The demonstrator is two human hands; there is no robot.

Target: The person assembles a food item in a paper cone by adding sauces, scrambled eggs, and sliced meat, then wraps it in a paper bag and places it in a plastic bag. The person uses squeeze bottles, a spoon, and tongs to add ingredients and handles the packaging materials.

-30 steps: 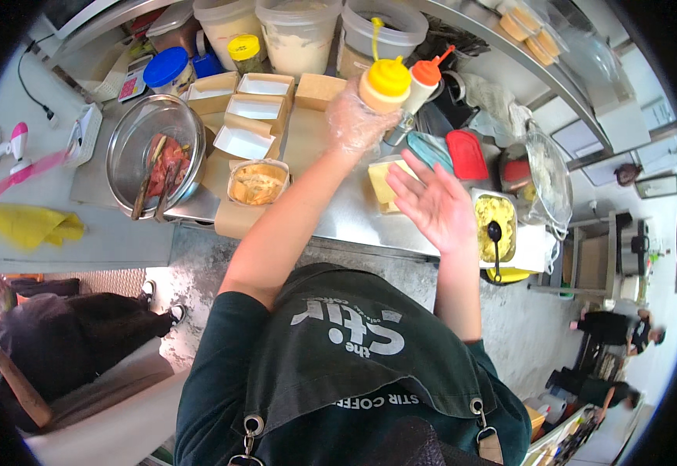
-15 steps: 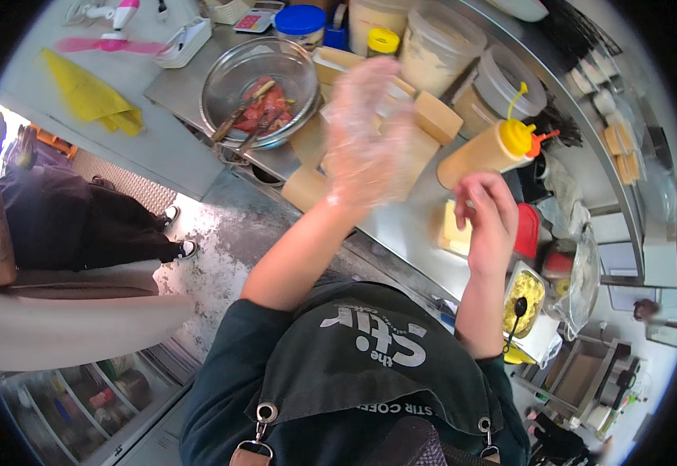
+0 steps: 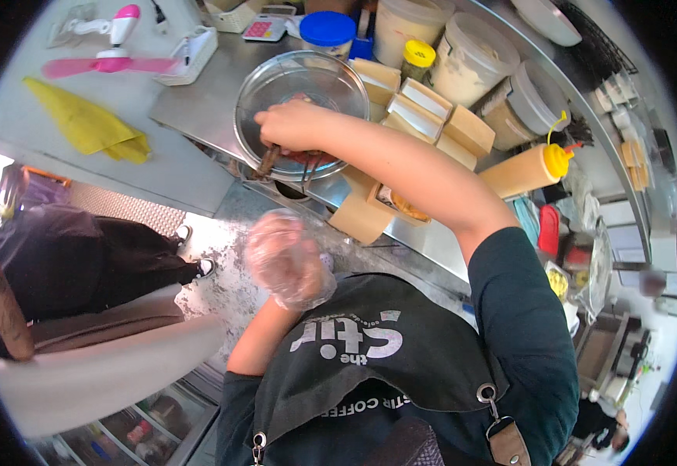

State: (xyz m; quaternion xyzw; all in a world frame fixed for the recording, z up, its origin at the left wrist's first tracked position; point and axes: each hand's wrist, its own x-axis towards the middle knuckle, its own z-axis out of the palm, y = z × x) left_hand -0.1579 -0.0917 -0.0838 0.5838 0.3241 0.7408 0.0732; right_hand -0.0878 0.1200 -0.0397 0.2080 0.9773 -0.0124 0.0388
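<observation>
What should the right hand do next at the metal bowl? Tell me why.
Probably lift a piece out with the tongs: the right hand grips them over the metal bowl, tips down among the reddish food, while the gloved left hand hangs free below the counter.
</observation>
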